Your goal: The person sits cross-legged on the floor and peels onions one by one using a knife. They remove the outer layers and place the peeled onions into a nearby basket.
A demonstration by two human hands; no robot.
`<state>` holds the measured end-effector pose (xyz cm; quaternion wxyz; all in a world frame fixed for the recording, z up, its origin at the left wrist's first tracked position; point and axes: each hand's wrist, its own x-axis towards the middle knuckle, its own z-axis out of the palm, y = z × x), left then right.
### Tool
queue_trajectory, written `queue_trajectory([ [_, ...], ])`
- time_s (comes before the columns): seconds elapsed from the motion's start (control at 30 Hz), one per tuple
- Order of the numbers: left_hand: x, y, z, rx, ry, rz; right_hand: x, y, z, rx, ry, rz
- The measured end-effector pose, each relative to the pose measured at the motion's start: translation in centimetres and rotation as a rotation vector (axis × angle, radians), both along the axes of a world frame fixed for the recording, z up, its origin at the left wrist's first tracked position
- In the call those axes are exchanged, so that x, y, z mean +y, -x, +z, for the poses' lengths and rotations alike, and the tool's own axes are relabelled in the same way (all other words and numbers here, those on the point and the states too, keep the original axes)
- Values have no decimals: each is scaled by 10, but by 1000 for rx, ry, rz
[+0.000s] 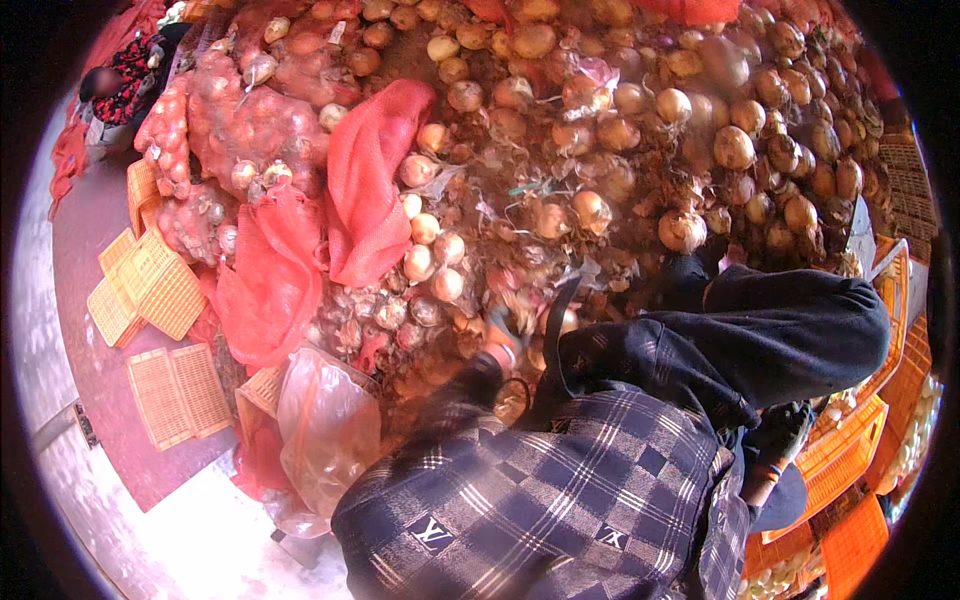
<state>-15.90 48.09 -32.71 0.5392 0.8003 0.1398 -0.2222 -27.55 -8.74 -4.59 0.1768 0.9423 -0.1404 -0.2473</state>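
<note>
My left hand, gloved and blurred, reaches low among loose onions and dry onion skins just left of my bent leg. An onion lies close to that wrist, but what the fingers hold is not clear. My right hand, in a dark glove, is at the right beside an orange plastic crate; its fingers are partly hidden. Several peeled-looking onions cluster beyond my left hand. A larger brown onion rests in front of my foot.
Red mesh sacks lie over the heap at left, near filled net bags. A clear plastic bag drapes over a crate. Stacked yellow crates stand on brown flooring. A person is at the far left.
</note>
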Motion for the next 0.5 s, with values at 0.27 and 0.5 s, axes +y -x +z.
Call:
queue_trajectory([
  [0.27, 26, -70, 39, 325, 690, 721, -5, 9, -15, -216, 83, 235],
  [0.5, -40, 12, 21, 617, 756, 572, -23, 58, -54, -700, -387, -314],
])
